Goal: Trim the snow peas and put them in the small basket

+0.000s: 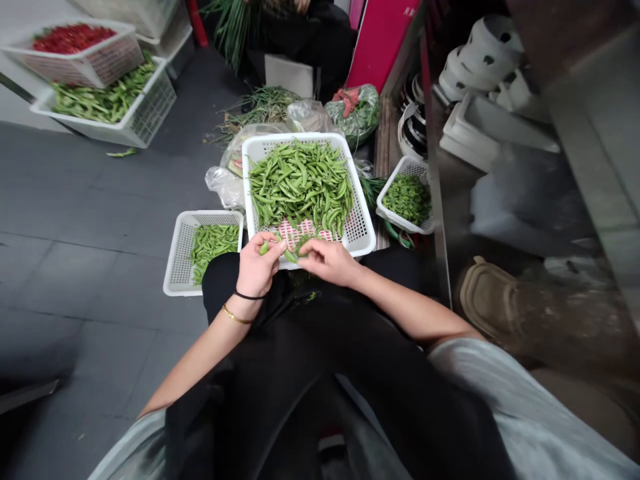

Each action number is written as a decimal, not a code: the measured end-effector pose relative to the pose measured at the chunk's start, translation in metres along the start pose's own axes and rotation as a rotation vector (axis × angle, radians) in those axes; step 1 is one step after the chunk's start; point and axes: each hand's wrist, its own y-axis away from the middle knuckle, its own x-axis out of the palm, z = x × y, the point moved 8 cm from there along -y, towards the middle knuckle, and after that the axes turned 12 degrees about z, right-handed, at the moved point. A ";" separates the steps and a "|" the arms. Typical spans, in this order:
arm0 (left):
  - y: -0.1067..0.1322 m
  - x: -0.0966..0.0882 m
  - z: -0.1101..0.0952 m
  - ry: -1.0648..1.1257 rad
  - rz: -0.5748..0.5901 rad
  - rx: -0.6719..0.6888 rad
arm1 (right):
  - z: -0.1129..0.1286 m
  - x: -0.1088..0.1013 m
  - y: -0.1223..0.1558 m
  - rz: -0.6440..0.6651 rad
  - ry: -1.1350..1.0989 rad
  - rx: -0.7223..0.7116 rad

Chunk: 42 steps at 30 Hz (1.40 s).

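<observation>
Both hands meet over the near rim of a large white basket [361, 230] heaped with green pea pods [300, 177]. My left hand [257, 263] is closed, with pea pods pinched in its fingers; one pod [290, 256] sticks out toward the right hand. My right hand [330, 261] has its thumb and fingertips pressed together at the end of that pod. Small green trimmings [306, 239] lie just beyond the right fingertips, inside the basket. To the left, a smaller white basket [179, 257] contains more pods [216, 243].
At right stands a white basket [387, 200] of leafy greens. Plastic bags [227, 187] and tied greens [363, 117] sit behind the big basket. Stacked baskets [150, 110] with beans and red chillies stand far left. Another person [310, 40] sits opposite. Metal shelving [443, 233] borders the right.
</observation>
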 end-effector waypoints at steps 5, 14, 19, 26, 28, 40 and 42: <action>0.008 0.013 0.000 0.001 0.008 -0.041 | 0.034 0.011 0.019 0.090 0.320 -0.286; 0.020 0.030 0.016 -0.037 0.405 -0.302 | 0.011 -0.045 0.025 0.060 -0.164 -0.208; 0.017 0.023 0.019 0.011 0.431 -0.350 | 0.005 -0.082 0.029 -0.172 0.150 -0.159; 0.015 0.033 0.004 -0.371 0.529 -0.263 | 0.041 0.005 0.013 0.241 0.825 -0.352; 0.019 0.040 -0.008 -0.608 0.641 -0.187 | 0.042 0.016 0.014 0.319 0.818 -0.403; -0.002 0.005 -0.027 0.070 -0.001 0.175 | 0.042 -0.015 0.004 -0.087 0.516 -0.236; -0.009 -0.013 -0.031 0.147 -0.067 0.211 | 0.015 -0.025 -0.005 0.003 0.532 -0.148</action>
